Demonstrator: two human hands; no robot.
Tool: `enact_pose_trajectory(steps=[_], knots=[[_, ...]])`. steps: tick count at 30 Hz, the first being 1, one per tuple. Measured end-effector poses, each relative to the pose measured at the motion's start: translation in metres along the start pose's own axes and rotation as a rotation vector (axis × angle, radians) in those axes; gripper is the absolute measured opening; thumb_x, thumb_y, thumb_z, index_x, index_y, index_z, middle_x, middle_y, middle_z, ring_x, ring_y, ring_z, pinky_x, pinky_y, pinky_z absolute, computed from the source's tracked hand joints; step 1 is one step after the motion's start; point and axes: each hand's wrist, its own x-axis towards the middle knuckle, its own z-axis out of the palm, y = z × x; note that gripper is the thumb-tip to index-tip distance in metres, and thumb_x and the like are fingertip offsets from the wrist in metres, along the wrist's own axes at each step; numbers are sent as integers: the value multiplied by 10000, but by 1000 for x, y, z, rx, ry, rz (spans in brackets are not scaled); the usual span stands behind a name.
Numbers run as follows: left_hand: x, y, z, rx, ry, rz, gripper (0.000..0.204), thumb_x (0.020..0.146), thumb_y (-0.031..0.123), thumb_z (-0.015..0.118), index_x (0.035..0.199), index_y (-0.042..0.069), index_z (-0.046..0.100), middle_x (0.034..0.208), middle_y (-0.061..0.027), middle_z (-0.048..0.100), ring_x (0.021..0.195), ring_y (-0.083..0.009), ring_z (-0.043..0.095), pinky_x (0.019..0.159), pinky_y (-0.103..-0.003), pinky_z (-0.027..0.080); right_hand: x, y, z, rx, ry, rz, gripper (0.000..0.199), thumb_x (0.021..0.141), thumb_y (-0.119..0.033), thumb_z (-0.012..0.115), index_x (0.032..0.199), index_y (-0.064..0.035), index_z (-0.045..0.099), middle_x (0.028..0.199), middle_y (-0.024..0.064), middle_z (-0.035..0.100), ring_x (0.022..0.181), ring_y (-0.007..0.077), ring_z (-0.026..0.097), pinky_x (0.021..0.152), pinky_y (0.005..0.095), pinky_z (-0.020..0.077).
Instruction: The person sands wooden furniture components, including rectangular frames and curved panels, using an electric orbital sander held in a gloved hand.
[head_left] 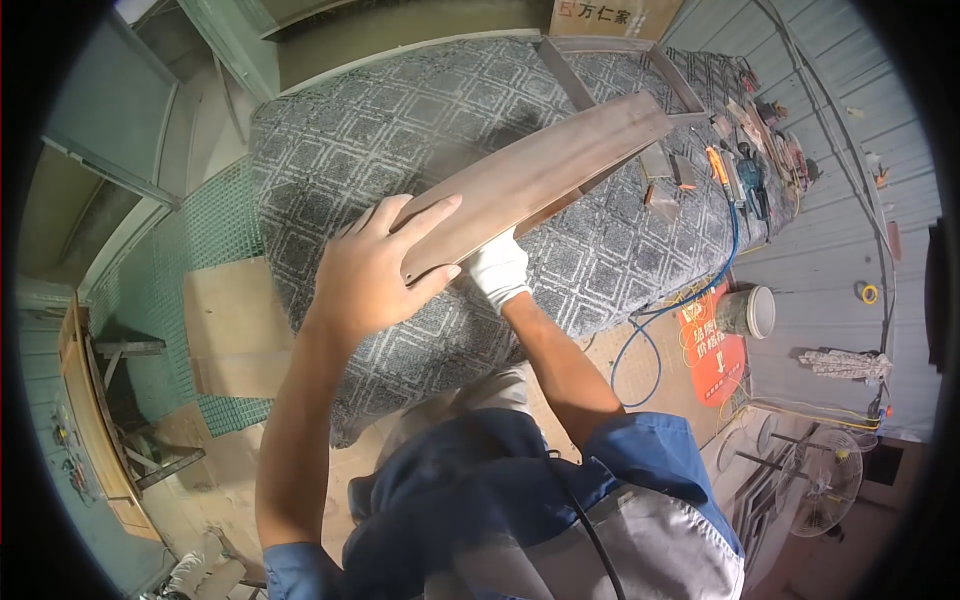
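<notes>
A long brown wooden piece (545, 170) with a slightly curved upper edge lies slantwise above a grey diamond-patterned padded cover (370, 140). My bare left hand (375, 262) grips its near end, with the fingers over the top face and the thumb along the near edge. My right hand (500, 268), in a white glove, is at the near long edge, reaching beneath the piece. Its fingers are hidden there, so I cannot see what they hold. Behind the far end, a thin wooden frame (572, 75) rests on the cover.
Small blocks (661, 203), an orange-handled tool (718, 165) and a dark green power tool (750, 180) lie at the cover's right side. A blue hose (738, 235) trails down to the floor. A white bucket (760, 313) and a fan (822, 482) are to the right.
</notes>
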Motion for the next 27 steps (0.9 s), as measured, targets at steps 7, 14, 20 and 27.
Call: enact_pose_trajectory(steps=[7,14,20,27], knots=[[-2,-2,-4,-38,-56,-25,695,838,261,826,1494,236,596,1334,-114,633,1143,-367,666,941,-448,563,-47,-97,25,13,-145,179,284,995,-212,519,1214,-51,601,1128,280,621,970,454,682,846,528,567],[1,-3,-4,-68,-85,-47,731,829,204,822,1514,201,565,1431,-145,592,1254,-408,615,1014,-478,530,-8,-76,1,-182,-124,156,281,1001,-190,520,1262,-141,614,1131,279,628,972,447,693,806,504,591],[10,-3,-4,-52,-99,1,740,829,258,809,1520,182,556,1425,-264,568,1185,-509,622,985,-526,540,58,31,-89,-297,10,346,351,965,-173,601,1305,-249,641,1201,264,601,976,446,690,856,486,596],[17,-1,-4,16,-172,-41,716,881,450,739,1517,171,567,1420,-292,569,1212,-544,602,980,-562,536,44,5,-67,-233,-70,210,266,921,-168,654,1185,-141,670,1122,273,598,918,419,709,805,507,605]])
